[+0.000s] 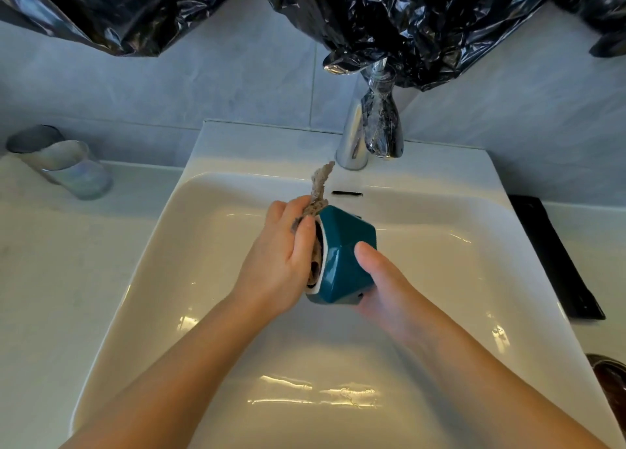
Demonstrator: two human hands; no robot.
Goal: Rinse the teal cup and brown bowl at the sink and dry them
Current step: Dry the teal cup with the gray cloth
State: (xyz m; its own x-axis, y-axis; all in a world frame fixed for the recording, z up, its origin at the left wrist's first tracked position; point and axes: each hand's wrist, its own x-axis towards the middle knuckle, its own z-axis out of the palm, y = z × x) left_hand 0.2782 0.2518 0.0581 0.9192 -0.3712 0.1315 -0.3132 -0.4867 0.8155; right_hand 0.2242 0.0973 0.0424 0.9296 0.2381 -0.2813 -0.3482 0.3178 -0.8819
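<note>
Over the middle of the white sink (216, 231), the teal cup (345, 262) lies on its side with its mouth turned left. The right hand (382, 286) grips it from the near right, thumb curled over its faceted wall. The left hand (281, 262) pinches a beige cloth (320, 181) and presses it into the cup's mouth, a loose end sticking up toward the far chrome tap (354, 137). The brown bowl (609, 377) sits on the counter at the near right edge.

One camera sits on the person's head, looking forward and down, close above the white sink (237, 184).
</note>
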